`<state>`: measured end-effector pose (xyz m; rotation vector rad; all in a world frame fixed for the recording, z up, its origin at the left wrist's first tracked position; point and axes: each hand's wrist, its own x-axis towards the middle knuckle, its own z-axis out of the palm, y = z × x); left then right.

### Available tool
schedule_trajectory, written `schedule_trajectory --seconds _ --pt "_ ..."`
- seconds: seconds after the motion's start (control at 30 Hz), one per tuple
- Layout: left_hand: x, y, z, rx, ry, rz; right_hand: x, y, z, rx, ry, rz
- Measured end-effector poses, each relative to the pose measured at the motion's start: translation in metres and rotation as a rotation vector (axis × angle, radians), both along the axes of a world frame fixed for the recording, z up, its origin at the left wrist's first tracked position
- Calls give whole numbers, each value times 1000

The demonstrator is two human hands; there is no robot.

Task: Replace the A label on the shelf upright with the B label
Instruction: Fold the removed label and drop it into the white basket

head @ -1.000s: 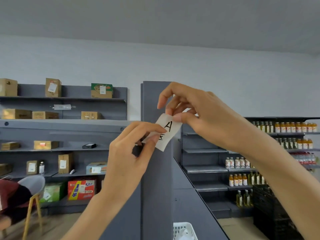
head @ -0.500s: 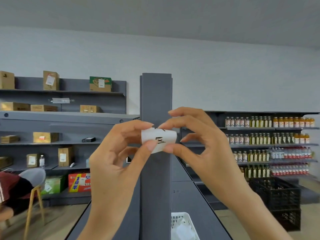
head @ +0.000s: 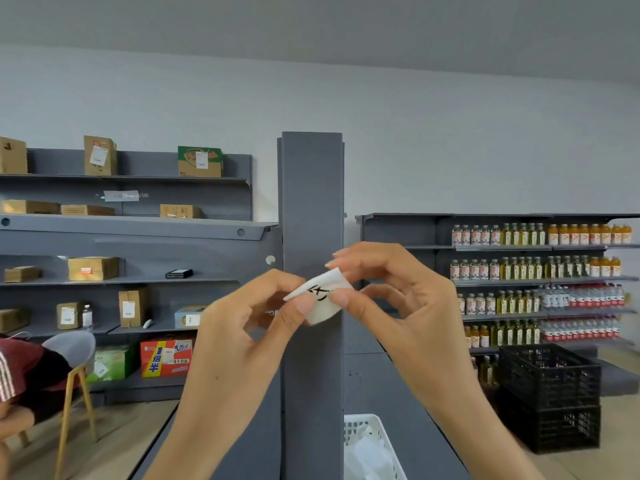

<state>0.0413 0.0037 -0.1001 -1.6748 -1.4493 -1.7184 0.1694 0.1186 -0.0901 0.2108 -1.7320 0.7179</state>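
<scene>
A tall grey shelf upright (head: 311,188) rises in the middle of the view, its face bare. In front of it I hold a small white paper label (head: 320,297) with black marker strokes, bent and folded over so the letter is only partly readable. My left hand (head: 242,341) pinches its lower left edge between thumb and forefinger. My right hand (head: 398,299) pinches its right side, thumb below and fingers curled above. No B label is visible.
A white plastic basket (head: 367,427) with white paper in it sits on the shelf top below my hands. Grey shelves with cardboard boxes (head: 93,268) stand at left, bottle shelves (head: 540,268) and black crates (head: 550,393) at right. A person sits on a chair (head: 72,355) at far left.
The A label, peeled from the upright one second ago, has come down with both hands and is now bent and folded between my fingers. The view has tilted down slightly.
</scene>
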Motion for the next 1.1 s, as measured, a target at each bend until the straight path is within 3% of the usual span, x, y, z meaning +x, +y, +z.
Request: schedule_trajectory --seconds 0.1,0.3,0.4,0.63,0.9,1.1 --pt "0 3 -5 -32 -95 -120 -5 0 -7 -3 56 20" --pt "9 9 -4 24 -324 -345 -21 -1 -17 211 129 -200" --pt "10 9 0 62 -410 -435 -26 3 -14 238 159 -213" --pt "4 13 9 34 -299 -371 -28 6 4 201 126 -233" --pt "0 21 7 -52 -553 -636 -24 14 0 185 166 -274" --pt "6 29 7 17 -477 -519 -21 14 -4 166 154 -254"
